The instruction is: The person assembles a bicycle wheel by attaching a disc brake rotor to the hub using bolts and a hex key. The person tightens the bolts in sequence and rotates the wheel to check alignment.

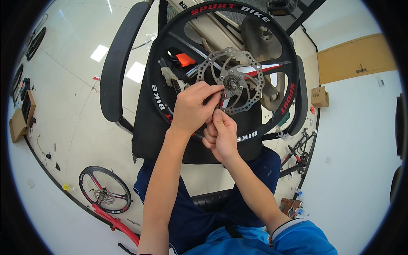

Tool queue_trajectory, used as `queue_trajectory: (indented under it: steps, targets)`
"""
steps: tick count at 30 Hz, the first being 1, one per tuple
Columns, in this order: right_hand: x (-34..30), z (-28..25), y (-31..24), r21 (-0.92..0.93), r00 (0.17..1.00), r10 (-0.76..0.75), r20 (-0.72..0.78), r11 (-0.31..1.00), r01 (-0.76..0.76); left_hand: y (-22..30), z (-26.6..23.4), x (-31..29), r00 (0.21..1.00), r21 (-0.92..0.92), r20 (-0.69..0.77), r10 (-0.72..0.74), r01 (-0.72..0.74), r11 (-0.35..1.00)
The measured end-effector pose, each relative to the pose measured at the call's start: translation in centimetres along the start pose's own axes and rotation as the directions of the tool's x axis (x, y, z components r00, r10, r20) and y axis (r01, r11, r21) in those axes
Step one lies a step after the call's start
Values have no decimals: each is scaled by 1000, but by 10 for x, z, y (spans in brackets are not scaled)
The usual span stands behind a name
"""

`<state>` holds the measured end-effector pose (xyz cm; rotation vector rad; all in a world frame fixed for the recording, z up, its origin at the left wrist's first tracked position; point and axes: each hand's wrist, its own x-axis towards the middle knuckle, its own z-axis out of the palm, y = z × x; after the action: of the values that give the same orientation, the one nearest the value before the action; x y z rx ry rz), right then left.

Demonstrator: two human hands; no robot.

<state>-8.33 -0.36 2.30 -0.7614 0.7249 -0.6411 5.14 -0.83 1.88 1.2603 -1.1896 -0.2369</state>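
Note:
A black bicycle wheel [158,51] with broad spokes lies flat on an office chair [146,142] in front of me. Bolted round its hub is a silver, perforated brake disc [255,70], the axle [231,83] pointing up at me. My left hand [191,104] is closed, its fingertips pinched at the disc's inner ring just left of the axle. Below and to its right, my right hand [222,136] is also closed, thumb against forefinger. A thin dark piece seems to run between the two pinches, but the fingers cover most of it.
Chair armrests [120,63] flank the wheel. Beneath it lie a pale frame part [204,23] and an orange-red item [185,59]. Another wheel [90,171] with a red frame [121,225] rests on the floor at left. Bike parts [297,157] and a cardboard box [319,97] line the right wall.

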Motion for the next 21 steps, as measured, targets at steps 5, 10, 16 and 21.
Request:
queue_trajectory:
  steps: [5,10,16,21]
  targets:
    - [-5,-7,-17,-58,993,113,33,992,-111,-7,5,-2,997,-44,-29,70,-71,996]
    - [-9,-10,-38,-168,974,217,63,964,-204,-10,12,-2,996,-18,-59,68,-70,997]
    - [-7,-28,-92,-609,961,276,-14,760,-227,-6,18,-4,998,2,-53,41,-41,999]
    - [-2,-25,-165,-994,988,-110,107,19,109,-12,16,-6,992,65,-52,119,-116,991]
